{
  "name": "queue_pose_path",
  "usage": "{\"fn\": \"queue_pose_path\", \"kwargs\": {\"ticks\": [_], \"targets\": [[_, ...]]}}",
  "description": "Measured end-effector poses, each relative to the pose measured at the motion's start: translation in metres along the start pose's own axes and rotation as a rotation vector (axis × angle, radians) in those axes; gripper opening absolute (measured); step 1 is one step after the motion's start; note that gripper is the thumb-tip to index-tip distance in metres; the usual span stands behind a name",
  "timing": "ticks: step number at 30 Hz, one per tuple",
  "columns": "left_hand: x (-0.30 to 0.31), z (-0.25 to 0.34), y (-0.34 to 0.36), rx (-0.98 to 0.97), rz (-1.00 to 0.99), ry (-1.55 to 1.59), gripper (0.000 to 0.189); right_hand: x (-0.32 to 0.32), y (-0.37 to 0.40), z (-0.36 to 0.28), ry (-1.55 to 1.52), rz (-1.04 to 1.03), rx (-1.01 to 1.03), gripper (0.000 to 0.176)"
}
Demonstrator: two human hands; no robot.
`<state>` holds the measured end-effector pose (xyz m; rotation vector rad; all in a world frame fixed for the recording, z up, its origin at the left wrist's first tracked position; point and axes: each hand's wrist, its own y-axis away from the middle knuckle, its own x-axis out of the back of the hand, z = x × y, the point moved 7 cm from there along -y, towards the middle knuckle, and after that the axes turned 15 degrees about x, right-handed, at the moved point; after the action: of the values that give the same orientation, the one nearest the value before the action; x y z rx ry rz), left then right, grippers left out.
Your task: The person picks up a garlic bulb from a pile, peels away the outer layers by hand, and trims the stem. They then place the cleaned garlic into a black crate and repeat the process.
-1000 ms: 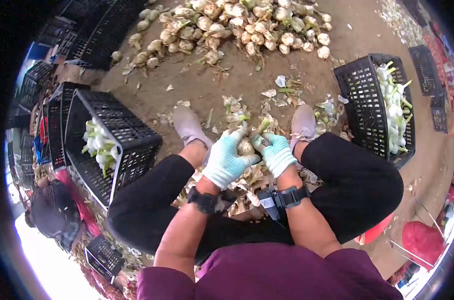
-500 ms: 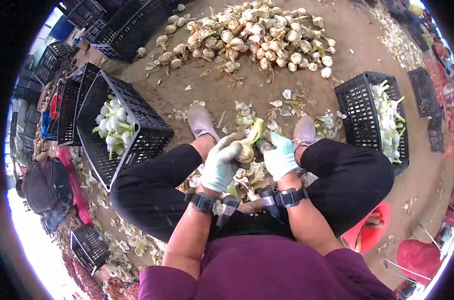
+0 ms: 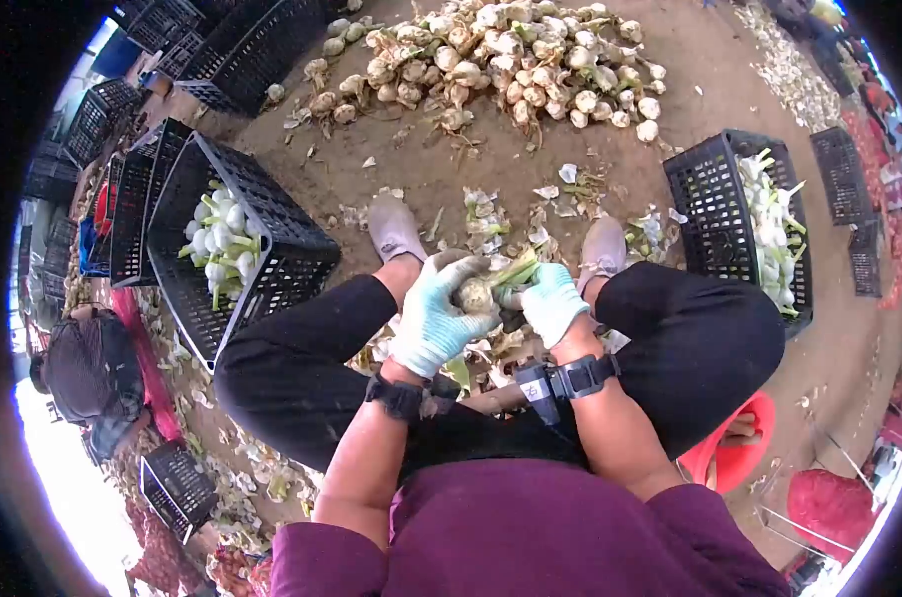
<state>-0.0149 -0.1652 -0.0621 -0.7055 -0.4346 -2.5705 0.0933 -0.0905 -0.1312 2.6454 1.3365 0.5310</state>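
Observation:
Both of my hands meet over the litter between my knees, in pale gloves with dirty fingertips. My left hand (image 3: 437,310) is wrapped round a garlic bulb (image 3: 475,296), its roundish, pale brown side facing up. The green stem (image 3: 517,269) of the bulb points right, towards my right hand (image 3: 552,302). That hand is closed at the stem, its dark thumb close to the bulb. Whether a small tool is also in its fingers is hidden.
A heap of untrimmed garlic (image 3: 511,65) lies ahead. Black crates with whitish peeled garlic stand at left (image 3: 272,224) and right (image 3: 708,224). A red bucket (image 3: 754,458) sits by my right knee. Another person (image 3: 93,373) is at far left. Skins litter the ground.
The bulb has turned in my left hand, and its stem has tipped from nearly upright to the right. My left hand has risen slightly and opened its grip round the bulb's side.

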Motion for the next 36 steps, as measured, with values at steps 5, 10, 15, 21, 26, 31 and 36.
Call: {"fn": "queue_pose_path", "kwargs": {"ticks": [5,10,15,21,26,31,36], "targets": [[-0.005,-0.025,-0.001,0.339,-0.245,0.619,0.043,0.006,-0.009,0.019,0.210,0.285,0.146,0.017],[0.004,-0.026,-0.007,0.375,-0.306,1.052,0.041,0.006,-0.001,-0.006,-0.283,0.229,0.073,0.020],[0.011,-0.015,-0.010,0.115,-0.162,0.385,0.048,-0.001,0.008,-0.037,-0.196,-0.008,0.097,0.026],[0.000,-0.029,-0.010,0.236,-0.210,0.462,0.052,0.001,0.002,-0.033,0.065,0.173,0.253,0.022],[-0.024,-0.037,0.003,0.532,-0.454,1.200,0.056,0.009,-0.008,-0.004,0.338,0.293,0.122,0.023],[-0.028,-0.045,0.002,0.451,-0.841,1.375,0.061,0.000,0.002,-0.013,-0.596,0.062,0.159,0.033],[-0.036,-0.054,-0.002,0.595,-0.556,1.247,0.053,-0.001,0.012,-0.035,-0.509,0.137,0.275,0.029]]}}
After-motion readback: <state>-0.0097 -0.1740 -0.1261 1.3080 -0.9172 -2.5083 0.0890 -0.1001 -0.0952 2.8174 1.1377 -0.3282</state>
